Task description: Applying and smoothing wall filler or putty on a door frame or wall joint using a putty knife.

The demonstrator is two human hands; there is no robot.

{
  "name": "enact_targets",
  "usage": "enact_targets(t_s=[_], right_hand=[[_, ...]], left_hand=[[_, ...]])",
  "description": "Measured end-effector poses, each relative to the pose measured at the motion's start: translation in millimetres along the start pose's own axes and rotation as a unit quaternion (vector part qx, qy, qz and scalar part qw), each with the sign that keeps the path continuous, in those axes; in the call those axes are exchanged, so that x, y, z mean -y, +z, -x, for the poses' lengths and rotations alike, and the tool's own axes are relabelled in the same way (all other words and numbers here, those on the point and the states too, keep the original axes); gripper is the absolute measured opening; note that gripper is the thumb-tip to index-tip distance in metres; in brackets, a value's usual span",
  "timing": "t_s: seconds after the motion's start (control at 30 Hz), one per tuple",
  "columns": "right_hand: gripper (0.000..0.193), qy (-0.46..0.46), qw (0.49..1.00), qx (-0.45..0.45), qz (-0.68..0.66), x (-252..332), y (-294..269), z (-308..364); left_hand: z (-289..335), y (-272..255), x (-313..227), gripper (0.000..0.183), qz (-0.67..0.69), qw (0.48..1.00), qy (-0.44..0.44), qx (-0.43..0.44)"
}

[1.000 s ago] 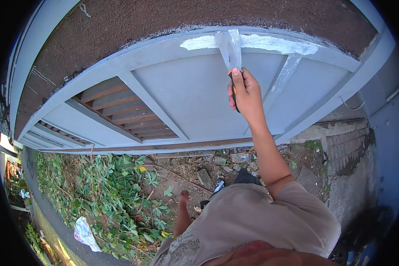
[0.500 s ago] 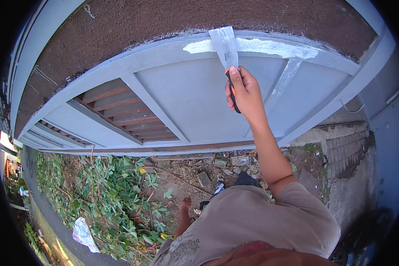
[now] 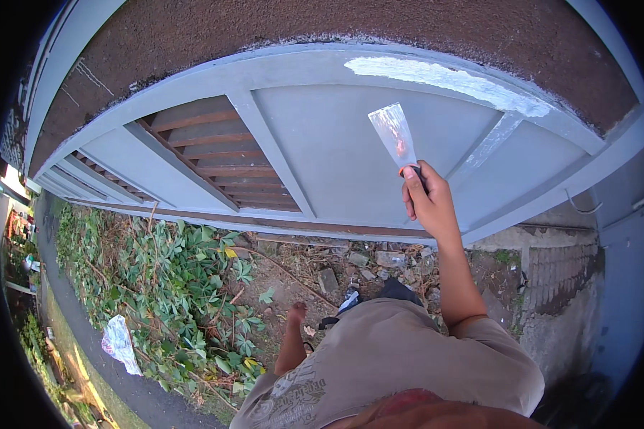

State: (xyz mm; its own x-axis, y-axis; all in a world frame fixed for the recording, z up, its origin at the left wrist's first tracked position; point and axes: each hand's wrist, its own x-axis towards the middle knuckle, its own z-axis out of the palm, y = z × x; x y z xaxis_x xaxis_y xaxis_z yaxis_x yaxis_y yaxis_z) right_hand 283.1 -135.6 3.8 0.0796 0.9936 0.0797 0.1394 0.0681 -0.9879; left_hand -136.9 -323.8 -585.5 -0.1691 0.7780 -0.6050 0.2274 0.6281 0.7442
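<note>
My right hand [image 3: 431,200] is wrapped round the black and orange handle of a putty knife [image 3: 393,134]. Its wide metal blade, smeared with white, is held up in front of the grey panel [image 3: 322,143], apart from the white filler. That filler [image 3: 444,79] lies as a rough, uneven strip along the grey top rail of the panelled frame. White smears also mark the upright bar [image 3: 490,139] to the right of the blade. My left hand [image 3: 298,312] hangs low at my side over the ground, small in view, its fingers loosely apart and nothing visible in them.
Brown rough wall [image 3: 350,21] runs above the frame. Brown-slatted vents [image 3: 222,154] open in it to the left. Cut leafy branches [image 3: 157,286] cover the ground at lower left, with stones [image 3: 328,280] by my feet. A metal hook [image 3: 583,206] sticks out at right.
My right hand has drawn the putty knife down and away from the filler on the top rail. The view has shifted a little to the left.
</note>
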Motion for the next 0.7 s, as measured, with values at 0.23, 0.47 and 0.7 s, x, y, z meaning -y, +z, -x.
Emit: enact_targets(t_s=[0.23,0.47,0.7], right_hand=[[0.030,-0.172,0.951,0.022,0.257,20,-63,12],[0.031,0.095,0.992,0.014,0.082,-18,-90,33],[0.033,-0.025,0.998,-0.019,0.054,-41,-125,61]], left_hand=[[16,1,1,0.023,0.046,0.993,-0.094,0.061],[-4,-14,12,0.018,0.300,0.921,-0.178,0.172],[-7,4,6,0.018,0.074,0.992,-0.083,0.058]])
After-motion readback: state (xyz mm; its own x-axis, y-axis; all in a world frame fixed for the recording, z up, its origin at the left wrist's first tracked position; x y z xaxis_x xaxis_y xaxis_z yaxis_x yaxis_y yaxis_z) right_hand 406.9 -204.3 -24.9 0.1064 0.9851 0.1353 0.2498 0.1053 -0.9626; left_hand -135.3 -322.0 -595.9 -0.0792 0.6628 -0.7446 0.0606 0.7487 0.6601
